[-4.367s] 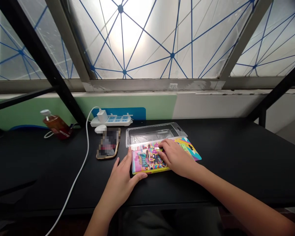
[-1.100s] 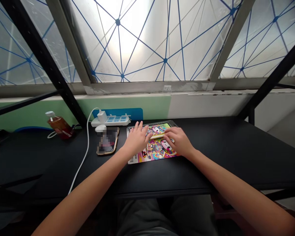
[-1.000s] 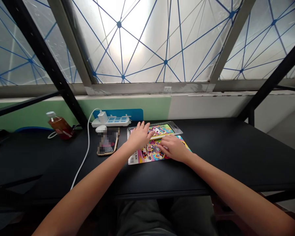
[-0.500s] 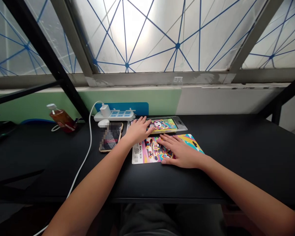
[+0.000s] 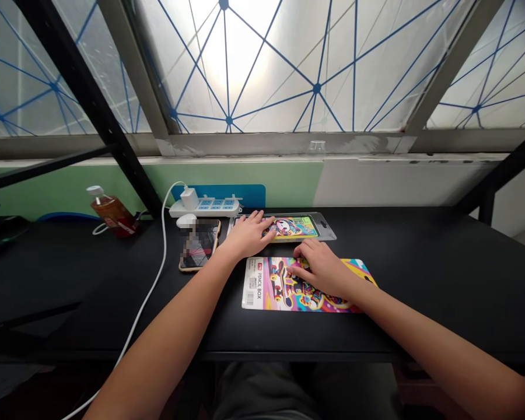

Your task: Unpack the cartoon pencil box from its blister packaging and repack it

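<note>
**Left hand [image 5: 249, 235] at the back, right hand [image 5: 317, 265] up front on a matte black desktop [image 5: 429, 274]**

So the left hand is palm down with its fingers stretched out and spread a bit, lying over the left end of a flat rectangular box with bright cartoon print [image 5: 295, 227]. It isn't wrapped around anything, just resting flat. That box sits in a shallow clear plastic shell [image 5: 326, 228], whose hang-tab end pokes out to the right.

Right hand's half open: fingers loosely curled, thumb held apart from them, nothing gripped that I can see. It's over a flat, multicolour printed card marked PENCIL BOX [image 5: 280, 291], fingers up by the far edge. Can't tell if the fingertips are actually touching it. The card lies nearer the person than the shell, with a strip of bare desk between the two, and the right wrist covers part of its right end.

Left of all that: a phone in a tan-edged case [image 5: 199, 248], a small white rounded case [image 5: 186, 220] just beyond it, a white power strip [image 5: 210, 207] with a white cable [image 5: 157, 262] running from its plug, and a tilted bottle of reddish-brown drink [image 5: 115, 216].
</note>
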`<state>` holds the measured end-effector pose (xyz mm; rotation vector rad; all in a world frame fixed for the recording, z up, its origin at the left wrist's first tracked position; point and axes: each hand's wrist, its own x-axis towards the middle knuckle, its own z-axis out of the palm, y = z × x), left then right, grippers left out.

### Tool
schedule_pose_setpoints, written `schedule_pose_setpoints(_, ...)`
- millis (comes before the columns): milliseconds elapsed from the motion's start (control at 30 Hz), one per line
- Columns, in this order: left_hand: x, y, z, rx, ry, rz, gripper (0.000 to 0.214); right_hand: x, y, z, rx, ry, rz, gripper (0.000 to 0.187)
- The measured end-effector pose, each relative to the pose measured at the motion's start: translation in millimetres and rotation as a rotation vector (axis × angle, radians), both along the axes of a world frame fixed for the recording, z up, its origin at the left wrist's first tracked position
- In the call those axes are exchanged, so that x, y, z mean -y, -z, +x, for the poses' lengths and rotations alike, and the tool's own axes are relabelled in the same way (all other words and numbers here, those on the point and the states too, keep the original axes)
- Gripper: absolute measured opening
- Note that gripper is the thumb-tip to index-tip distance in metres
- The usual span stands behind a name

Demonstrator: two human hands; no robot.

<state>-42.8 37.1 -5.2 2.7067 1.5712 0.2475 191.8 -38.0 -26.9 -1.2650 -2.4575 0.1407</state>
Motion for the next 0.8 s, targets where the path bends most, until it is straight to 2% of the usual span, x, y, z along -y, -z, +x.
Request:
schedule_pose_setpoints(133, 2, -1.7, 0, 0.010, -0.003, -0.009, 0.061, 1, -0.8, -1, -0.010, 0.011, 0.002, 0.026)
schedule_pose_setpoints(200, 3, -3.4, -1, 0.017, 0.002, -0.020, 0.061, 5, -4.4, -1, -0.040, 0.036, -0.044, 0.028)
schedule_pose_setpoints(333, 6, -9.8, -5, 0.033, 0.016, -0.061, 0.062, 11, -22.0, 10, -0.092, 0.104, -0.147, 0.032)
schedule_pose_setpoints(433, 12, -15.7, -4, 0.054, 0.019, -0.080, 0.060, -1, -39.8, 39, -0.154, 0.148, -0.178, 0.038)
schedule_pose_setpoints(533, 21, -17.6, 5, 0.082, 0.019, -0.045, 0.060, -32, -49.6, 85, -0.139, 0.254, -0.342, 0.049)
schedule_pose_setpoints(667, 34, -9.2, 22, 0.099, 0.070, -0.015, 0.067, -66, -42.1, 134, -0.039, 0.333, -0.533, 0.057)
schedule_pose_setpoints(800, 40, -1.2, 32, 0.040, 0.103, -0.067, 0.072, -66, -28.4, 142, -0.097, 0.337, -0.521, 0.053)
